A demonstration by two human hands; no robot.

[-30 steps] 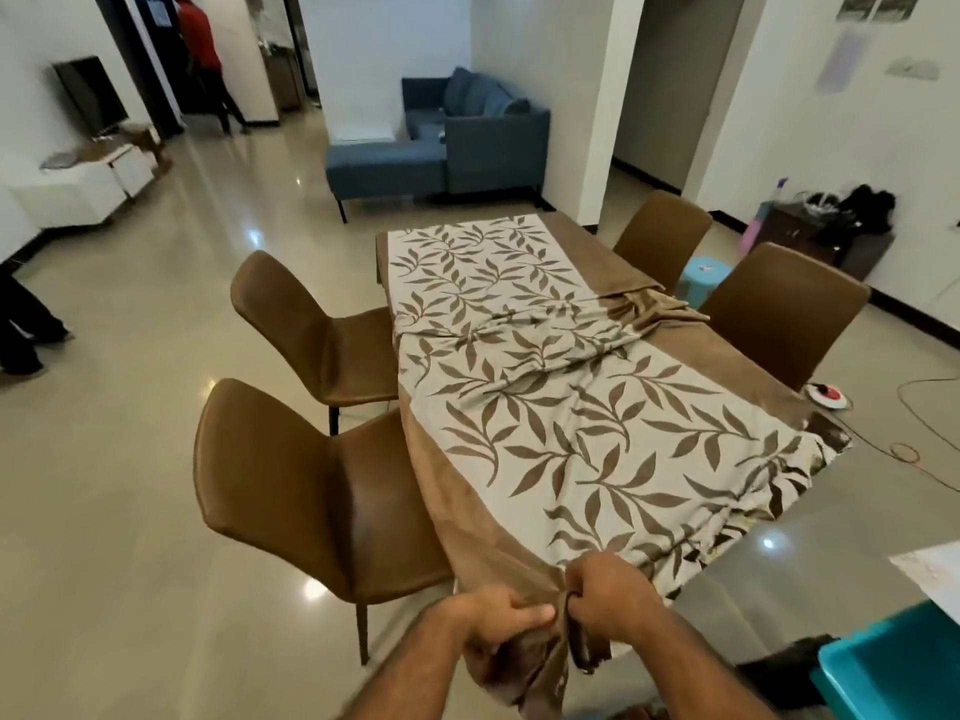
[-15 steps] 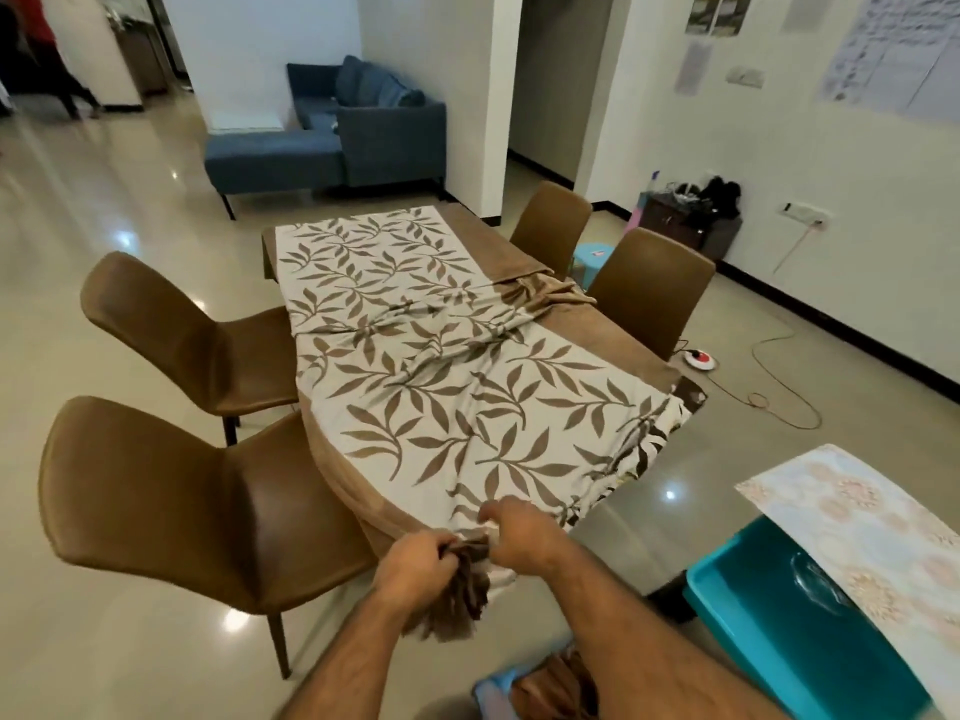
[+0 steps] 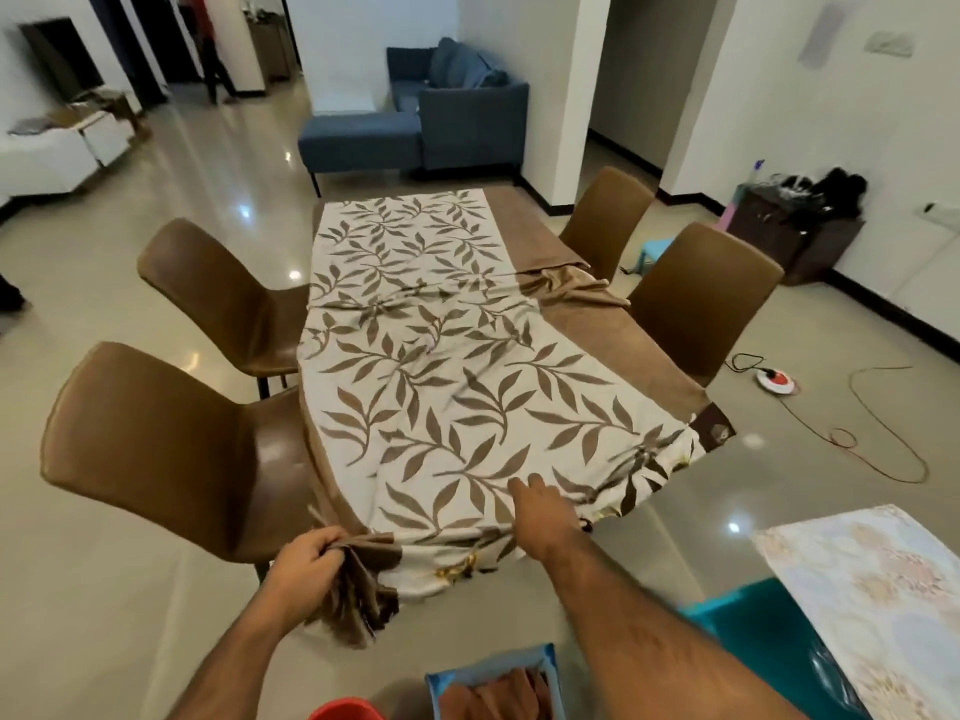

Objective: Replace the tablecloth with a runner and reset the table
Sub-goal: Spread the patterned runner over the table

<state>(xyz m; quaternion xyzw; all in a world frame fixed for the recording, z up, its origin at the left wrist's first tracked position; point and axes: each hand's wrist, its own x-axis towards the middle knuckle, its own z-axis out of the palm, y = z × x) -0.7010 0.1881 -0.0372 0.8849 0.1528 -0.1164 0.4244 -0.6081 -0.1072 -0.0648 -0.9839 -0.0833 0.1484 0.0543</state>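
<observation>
A cream tablecloth point(image 3: 441, 366) with brown leaves and a brown border lies rumpled over the long table, pulled back toward me so the table's dark near right corner point(image 3: 714, 431) shows. My left hand point(image 3: 306, 561) grips the bunched near corner of the cloth, which hangs below my fist. My right hand point(image 3: 537, 506) reaches forward with fingers spread and rests flat on the cloth near its front edge. A pale floral cloth point(image 3: 878, 600) lies folded on a teal tub at the lower right.
Brown chairs flank the table: two on the left point(image 3: 171, 449), two on the right point(image 3: 701, 288). A teal tub point(image 3: 769, 641) and a blue box point(image 3: 493, 683) of brown fabric sit at my feet. A cable and power strip point(image 3: 776, 381) lie on the floor right.
My right hand has let go of the bunched corner and moved forward onto the cloth's top. My left hand still holds the corner. The view has swung back left.
</observation>
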